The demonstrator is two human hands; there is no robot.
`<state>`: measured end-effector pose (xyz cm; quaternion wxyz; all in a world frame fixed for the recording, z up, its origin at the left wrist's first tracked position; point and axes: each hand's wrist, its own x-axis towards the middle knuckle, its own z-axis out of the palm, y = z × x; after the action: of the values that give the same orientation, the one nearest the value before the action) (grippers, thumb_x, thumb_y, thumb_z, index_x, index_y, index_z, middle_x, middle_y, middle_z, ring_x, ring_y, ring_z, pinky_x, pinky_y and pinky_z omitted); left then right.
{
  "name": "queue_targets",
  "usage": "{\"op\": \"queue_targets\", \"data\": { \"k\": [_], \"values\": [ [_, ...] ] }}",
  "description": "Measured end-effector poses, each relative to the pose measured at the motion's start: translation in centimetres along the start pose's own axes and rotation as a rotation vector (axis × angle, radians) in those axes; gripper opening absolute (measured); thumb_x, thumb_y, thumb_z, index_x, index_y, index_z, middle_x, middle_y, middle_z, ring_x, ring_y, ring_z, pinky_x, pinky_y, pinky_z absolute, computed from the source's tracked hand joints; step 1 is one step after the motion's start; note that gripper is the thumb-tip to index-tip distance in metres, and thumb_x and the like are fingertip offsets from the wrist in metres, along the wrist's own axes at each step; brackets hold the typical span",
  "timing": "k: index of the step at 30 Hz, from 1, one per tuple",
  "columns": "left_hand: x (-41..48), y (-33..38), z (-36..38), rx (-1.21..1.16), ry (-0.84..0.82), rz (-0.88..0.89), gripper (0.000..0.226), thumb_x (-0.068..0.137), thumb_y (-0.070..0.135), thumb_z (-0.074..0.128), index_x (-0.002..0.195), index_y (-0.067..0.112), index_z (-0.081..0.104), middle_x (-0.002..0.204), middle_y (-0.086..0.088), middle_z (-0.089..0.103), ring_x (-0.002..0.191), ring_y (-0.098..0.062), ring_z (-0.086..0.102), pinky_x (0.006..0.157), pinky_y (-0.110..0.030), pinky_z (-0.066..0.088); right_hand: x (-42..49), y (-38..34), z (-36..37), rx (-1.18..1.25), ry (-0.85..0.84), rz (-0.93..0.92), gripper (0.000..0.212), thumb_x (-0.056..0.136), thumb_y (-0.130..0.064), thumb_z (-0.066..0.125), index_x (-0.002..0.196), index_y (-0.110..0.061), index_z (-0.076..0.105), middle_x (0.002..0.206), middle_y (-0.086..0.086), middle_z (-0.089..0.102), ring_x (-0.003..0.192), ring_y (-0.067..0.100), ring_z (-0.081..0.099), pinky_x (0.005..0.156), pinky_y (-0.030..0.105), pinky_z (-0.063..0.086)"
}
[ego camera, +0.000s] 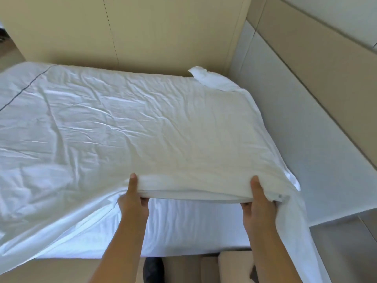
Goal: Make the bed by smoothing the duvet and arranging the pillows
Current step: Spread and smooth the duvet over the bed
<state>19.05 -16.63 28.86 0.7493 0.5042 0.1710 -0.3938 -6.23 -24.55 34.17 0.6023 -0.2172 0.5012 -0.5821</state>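
Holding up the near edge of the crumpled white fabric duvet (142,119) at lower centre: left hand (133,201) and right hand (259,203), each grip closed on the hem, thumbs on top and fingers tucked under. Plain white bed sheet (183,225) shows underneath. The duvet fills mid-frame, and what looks like a white pillow (212,79) pokes out upper right, by the beige wall panel (163,27).
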Motion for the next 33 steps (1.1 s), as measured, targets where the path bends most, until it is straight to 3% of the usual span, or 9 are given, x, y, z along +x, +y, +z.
{"op": "queue_targets", "data": {
  "k": [3,5,9,12,16,20,26,29,33],
  "values": [
    [2.6,3.5,2.5,0.012,-0.017,0.022,0.021,0.084,0.024,0.079,0.092,0.013,0.063,0.088,0.001,0.073,0.074,-0.009,0.073,0.059,-0.025,0.059,1.6,-0.8,4.7,-0.023,-0.008,-0.086,0.057,0.088,-0.022,0.075,0.139,-0.037,0.053,0.131,-0.016,0.065,0.118,0.005,0.063,0.098,0.037,0.053],
    [4.2,5.6,4.3,0.05,-0.039,0.044,0.023,0.083,0.024,0.08,0.091,0.013,0.062,0.091,0.001,0.071,0.081,-0.01,0.072,0.062,-0.026,0.058,2.5,-1.2,7.3,-0.039,-0.013,-0.139,0.057,0.089,-0.022,0.074,0.14,-0.035,0.052,0.132,-0.016,0.064,0.12,0.005,0.062,0.098,0.036,0.052],
    [5.7,9.2,8.9,0.208,-0.087,0.153,0.031,0.088,0.032,0.075,0.081,0.014,0.052,0.078,0.0,0.059,0.07,-0.009,0.062,0.058,-0.019,0.055,4.5,-2.4,10.7,-0.095,-0.009,-0.195,0.055,0.091,-0.024,0.071,0.142,-0.029,0.051,0.134,-0.013,0.063,0.122,0.006,0.06,0.096,0.035,0.051],
    [6.7,10.8,11.8,0.327,-0.123,0.262,0.034,0.089,0.041,0.071,0.078,0.018,0.049,0.083,-0.004,0.058,0.072,-0.016,0.059,0.068,-0.027,0.053,6.5,-3.4,12.2,-0.17,0.017,-0.214,0.062,0.089,-0.03,0.074,0.145,-0.027,0.047,0.138,-0.009,0.06,0.126,0.012,0.057,0.101,0.042,0.05],
    [7.9,11.9,14.7,0.429,-0.221,0.319,0.04,0.081,0.04,0.079,0.083,0.009,0.054,0.076,-0.009,0.045,0.07,-0.022,0.044,0.059,-0.033,0.04,9.4,-4.3,13.8,-0.3,0.081,-0.295,0.083,0.071,-0.056,0.081,0.143,-0.027,0.05,0.138,-0.01,0.059,0.126,0.012,0.056,0.11,0.048,0.044],
    [9.8,12.0,17.5,0.415,-0.261,0.338,0.04,0.079,0.037,0.081,0.079,0.006,0.055,0.072,-0.009,0.048,0.066,-0.02,0.047,0.063,-0.035,0.039,13.0,-4.8,15.8,-0.447,0.078,-0.357,0.101,0.059,-0.071,0.074,0.143,-0.021,0.049,0.141,-0.006,0.054,0.128,0.016,0.053,0.115,0.045,0.038],
    [14.9,11.0,24.5,0.493,-0.267,0.399,0.036,0.083,0.033,0.08,0.076,0.009,0.054,0.062,-0.006,0.043,0.056,-0.014,0.045,0.062,-0.026,0.042,23.2,-3.0,18.5,-0.476,0.084,-0.209,0.045,0.079,-0.051,0.078,0.113,-0.027,0.063,0.111,-0.011,0.067,0.115,0.02,0.061,0.107,0.045,0.046],
    [18.8,10.3,29.0,0.605,-0.25,0.45,0.037,0.084,0.034,0.078,0.076,0.013,0.049,0.064,-0.005,0.032,0.053,-0.014,0.037,0.058,-0.026,0.038,29.2,-2.1,20.1,-0.556,0.064,-0.138,0.053,0.061,-0.07,0.079,0.096,-0.033,0.062,0.101,-0.013,0.068,0.107,0.022,0.065,0.1,0.048,0.051],
    [24.7,7.2,34.9,0.643,-0.204,0.401,0.057,0.075,0.044,0.083,0.065,0.016,0.035,0.063,-0.004,0.03,0.058,-0.021,0.033,0.063,-0.038,0.033,38.6,-0.3,21.0,-0.668,0.1,-0.036,0.045,0.078,-0.057,0.073,0.101,-0.02,0.061,0.092,-0.007,0.066,0.1,0.031,0.066,0.095,0.052,0.053]
  ]
}}
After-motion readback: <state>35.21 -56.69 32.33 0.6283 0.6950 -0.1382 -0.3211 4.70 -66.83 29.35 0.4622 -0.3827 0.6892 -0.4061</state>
